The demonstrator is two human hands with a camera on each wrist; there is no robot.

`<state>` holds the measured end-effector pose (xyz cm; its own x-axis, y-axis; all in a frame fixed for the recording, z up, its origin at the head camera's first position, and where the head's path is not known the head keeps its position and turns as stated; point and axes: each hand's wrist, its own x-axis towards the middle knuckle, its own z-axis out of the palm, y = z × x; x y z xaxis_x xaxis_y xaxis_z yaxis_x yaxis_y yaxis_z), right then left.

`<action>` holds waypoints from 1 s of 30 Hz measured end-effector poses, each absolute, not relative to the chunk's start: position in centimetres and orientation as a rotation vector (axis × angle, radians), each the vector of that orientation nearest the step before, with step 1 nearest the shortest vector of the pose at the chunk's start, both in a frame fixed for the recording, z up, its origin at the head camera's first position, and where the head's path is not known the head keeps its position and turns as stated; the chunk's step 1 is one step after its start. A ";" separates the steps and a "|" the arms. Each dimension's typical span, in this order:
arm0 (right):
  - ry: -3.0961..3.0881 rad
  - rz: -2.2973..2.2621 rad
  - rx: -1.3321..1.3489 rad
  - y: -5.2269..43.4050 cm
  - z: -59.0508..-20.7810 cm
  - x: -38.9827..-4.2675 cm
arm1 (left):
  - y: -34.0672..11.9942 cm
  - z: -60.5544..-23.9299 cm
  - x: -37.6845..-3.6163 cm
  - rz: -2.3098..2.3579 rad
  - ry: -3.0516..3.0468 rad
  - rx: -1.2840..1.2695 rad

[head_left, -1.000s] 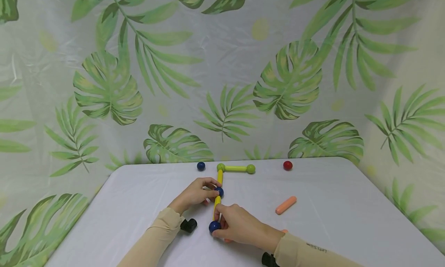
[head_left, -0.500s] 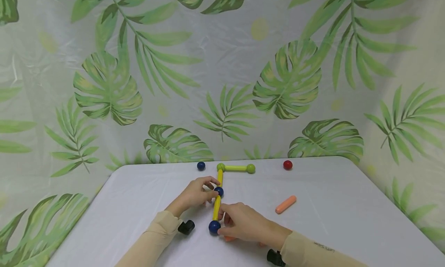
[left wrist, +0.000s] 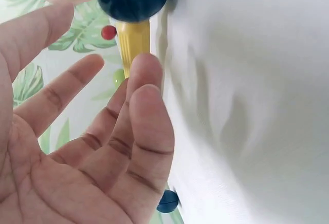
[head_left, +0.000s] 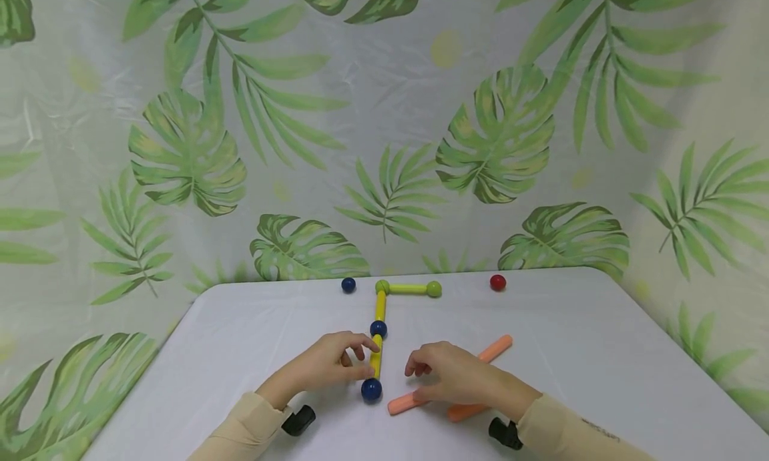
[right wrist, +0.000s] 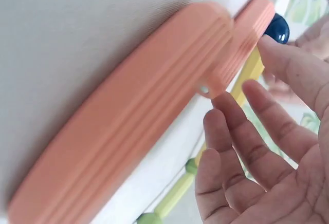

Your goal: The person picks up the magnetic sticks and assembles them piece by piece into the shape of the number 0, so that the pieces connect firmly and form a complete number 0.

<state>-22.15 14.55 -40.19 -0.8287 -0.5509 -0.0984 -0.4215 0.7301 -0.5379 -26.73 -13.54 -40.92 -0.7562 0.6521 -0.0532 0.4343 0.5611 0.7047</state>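
Both hands have drawn back from the chain: the right hand (head_left: 450, 377) has let go of the near blue ball (head_left: 371, 389) and hovers over two orange rods (head_left: 414, 399), fingers loosely apart, holding nothing. The left hand (head_left: 327, 364) touches the near yellow rod (head_left: 376, 357), fingers relaxed. The chain of balls and rods looks joined on the table (head_left: 601, 361); the orange rods, the red ball (head_left: 497, 282) and a far blue ball (head_left: 348, 285) lie loose.
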 end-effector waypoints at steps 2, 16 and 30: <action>2.683 -0.726 -0.772 14.9 -40.2 -22.0 | -13.6 -41.0 -26.2 0.991 2.470 0.888; 2.678 -0.692 -0.804 15.8 -41.0 -21.5 | -13.1 -42.2 -24.2 1.061 2.403 0.831; 2.685 -0.752 -0.745 16.6 -41.1 -21.0 | -12.9 -43.1 -23.2 1.186 2.404 0.742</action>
<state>-20.97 16.64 -41.12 -0.8365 -0.5383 -0.1021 -0.4070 0.7352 -0.5421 -23.24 -12.92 -43.07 -0.7980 0.5968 -0.0841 0.2963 0.5100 0.8076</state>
